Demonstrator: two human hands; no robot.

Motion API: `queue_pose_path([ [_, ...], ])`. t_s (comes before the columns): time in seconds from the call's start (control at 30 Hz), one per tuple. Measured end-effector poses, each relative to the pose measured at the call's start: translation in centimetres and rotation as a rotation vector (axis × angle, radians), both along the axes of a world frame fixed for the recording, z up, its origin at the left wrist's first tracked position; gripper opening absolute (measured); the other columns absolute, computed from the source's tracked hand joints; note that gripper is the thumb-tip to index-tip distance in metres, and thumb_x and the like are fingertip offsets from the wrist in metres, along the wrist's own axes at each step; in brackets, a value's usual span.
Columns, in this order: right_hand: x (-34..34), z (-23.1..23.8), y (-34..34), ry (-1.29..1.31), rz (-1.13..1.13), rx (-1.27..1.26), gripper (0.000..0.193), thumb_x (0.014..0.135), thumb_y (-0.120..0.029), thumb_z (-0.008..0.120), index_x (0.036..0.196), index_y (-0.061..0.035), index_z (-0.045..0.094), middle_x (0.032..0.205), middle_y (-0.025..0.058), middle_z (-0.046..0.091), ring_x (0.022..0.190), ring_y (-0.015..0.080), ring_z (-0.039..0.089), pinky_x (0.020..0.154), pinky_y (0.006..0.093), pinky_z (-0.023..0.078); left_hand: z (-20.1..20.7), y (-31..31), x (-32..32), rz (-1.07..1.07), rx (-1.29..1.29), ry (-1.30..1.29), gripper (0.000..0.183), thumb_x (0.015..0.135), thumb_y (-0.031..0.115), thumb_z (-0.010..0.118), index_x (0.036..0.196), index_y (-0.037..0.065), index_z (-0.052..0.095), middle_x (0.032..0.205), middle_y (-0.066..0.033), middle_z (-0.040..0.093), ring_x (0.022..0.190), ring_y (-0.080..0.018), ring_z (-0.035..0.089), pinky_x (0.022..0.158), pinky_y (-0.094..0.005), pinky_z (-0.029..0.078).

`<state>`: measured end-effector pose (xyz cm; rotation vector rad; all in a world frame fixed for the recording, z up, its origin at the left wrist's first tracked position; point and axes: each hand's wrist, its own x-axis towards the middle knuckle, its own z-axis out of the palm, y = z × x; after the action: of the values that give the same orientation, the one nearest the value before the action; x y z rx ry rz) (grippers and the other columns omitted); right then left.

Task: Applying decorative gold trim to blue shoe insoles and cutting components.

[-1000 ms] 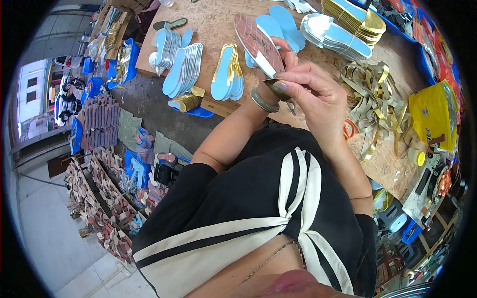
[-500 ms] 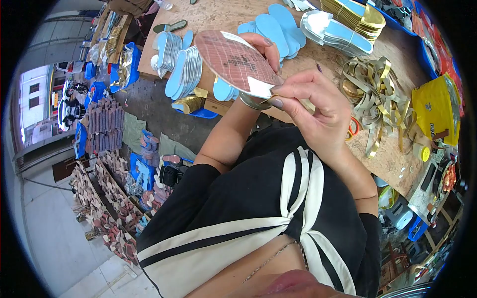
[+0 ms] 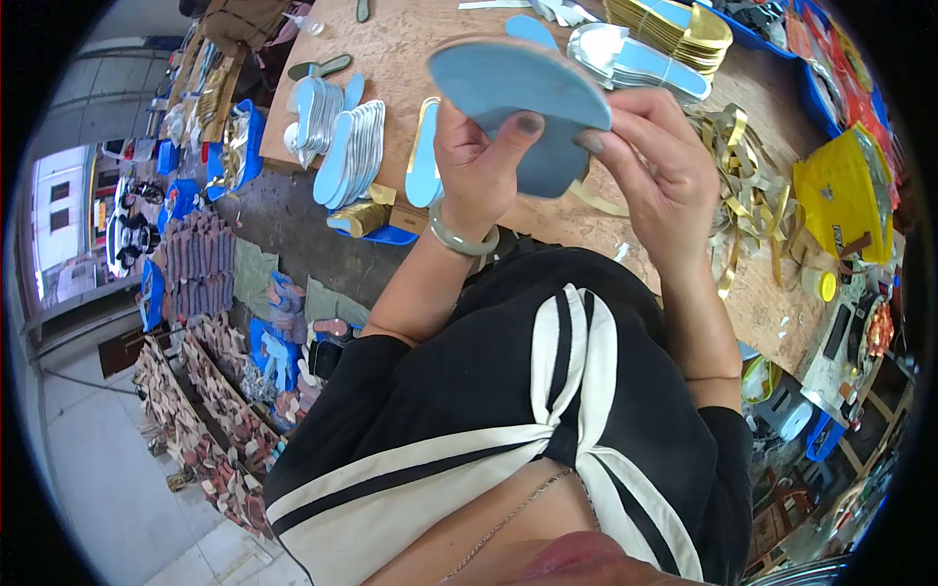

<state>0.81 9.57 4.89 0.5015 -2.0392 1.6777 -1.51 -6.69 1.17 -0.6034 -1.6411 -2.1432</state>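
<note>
Above the table I hold an insole (image 3: 518, 83) with its light blue face turned toward me. My left hand (image 3: 479, 161), a pale bangle on its wrist, is closed on the insole, with the thumb against the blue face. My right hand (image 3: 664, 161) pinches the insole's right edge between thumb and fingers. A thin gold strip (image 3: 598, 202) hangs below the right fingers; where its upper end goes is hidden behind the insole and hand.
Stacked blue insoles (image 3: 350, 161) stand at the table's left edge, with a bundle of gold-edged ones (image 3: 674, 34) at the back. Tangled gold strips (image 3: 747, 195) lie right, beside a yellow bag (image 3: 845, 195) and a yellow-capped jar (image 3: 824, 285). Blue bins (image 3: 239, 146) sit on the left.
The insole has been turned over, from its pink checked face to its blue face. My left hand has shifted left, its thumb now showing on the blue side. The right hand still pinches the edge.
</note>
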Motion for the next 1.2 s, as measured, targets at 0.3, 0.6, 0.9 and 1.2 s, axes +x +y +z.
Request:
queue_pose_path([
  [0.3, -2.8, -3.3, 0.0, -0.351, 0.159, -0.326, 0.018, 0.085, -0.018, 0.066, 0.088, -0.0012, 0.069, 0.075, -0.0038, 0.059, 0.066, 0.005, 0.053, 0.059, 0.0209, 0.042, -1.4, 2.7, 0.3, -0.529, 0.245, -0.489, 0.058, 0.096, 0.036, 0.046, 0.14, 0.003, 0.028, 0.145, -0.0143, 0.031, 0.131, -0.0251, 0.035, 0.11, -0.0401, 0.027],
  [0.6, -1.4, -4.2, 1.1, -0.494, 0.011, -0.405, 0.019, 0.088, -0.012, 0.063, 0.1, 0.0013, 0.069, 0.085, 0.0023, 0.066, 0.076, 0.0066, 0.059, 0.071, 0.0202, 0.048, -0.4, 2.2, -0.5, -0.519, 0.351, -0.433, 0.057, 0.097, 0.039, 0.039, 0.137, -0.001, 0.031, 0.142, -0.0174, 0.036, 0.13, -0.0302, 0.036, 0.106, -0.043, 0.032],
  [0.9, 0.4, -6.5, -0.4, -0.493, 0.121, -0.487, 0.014, 0.086, -0.009, 0.065, 0.095, 0.0009, 0.07, 0.087, 0.0043, 0.067, 0.079, 0.0081, 0.059, 0.073, 0.0214, 0.047, -0.7, 1.4, -0.3, -0.559, 0.509, -0.483, 0.058, 0.096, 0.042, 0.04, 0.131, -0.004, 0.038, 0.124, -0.0155, 0.05, 0.12, -0.0306, 0.047, 0.103, -0.0435, 0.036],
  [1.2, 1.0, -5.8, -0.6, -0.613, 0.159, -0.518, 0.015, 0.086, -0.01, 0.064, 0.095, 0.0007, 0.07, 0.087, 0.0031, 0.068, 0.081, 0.0072, 0.059, 0.075, 0.0212, 0.046, 1.4, 1.5, 0.4, -0.482, 0.527, -0.455, 0.051, 0.095, 0.039, 0.046, 0.126, -0.001, 0.043, 0.117, -0.0156, 0.054, 0.104, -0.0247, 0.055, 0.089, -0.0398, 0.046],
])
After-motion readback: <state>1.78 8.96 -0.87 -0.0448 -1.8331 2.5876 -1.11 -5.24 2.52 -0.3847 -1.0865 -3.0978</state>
